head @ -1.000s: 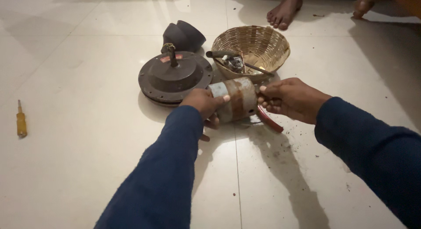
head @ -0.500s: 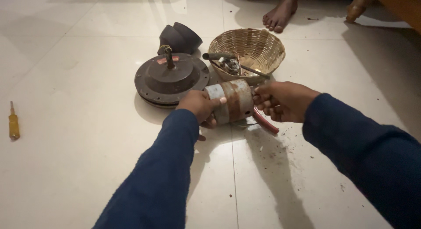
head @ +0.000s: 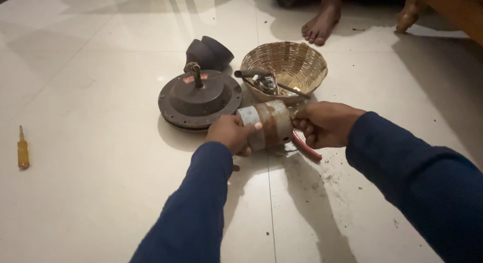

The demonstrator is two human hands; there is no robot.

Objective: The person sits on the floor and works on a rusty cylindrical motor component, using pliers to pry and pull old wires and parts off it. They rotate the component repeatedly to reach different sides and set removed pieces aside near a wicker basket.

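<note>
Tiled floor (head: 100,192), basket (head: 307,54) beyond cylinder (head: 266,124).

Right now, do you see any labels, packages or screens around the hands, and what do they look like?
Small red label: on top of the round dark metal motor housing, beside its shaft; narrow strip, print too small to tell.
No packages or screens in view.

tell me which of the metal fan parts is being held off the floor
The rusty grey cylinder, gripped between both hands; the round dark motor housing and dark cup cover rest on the tiles.
</note>
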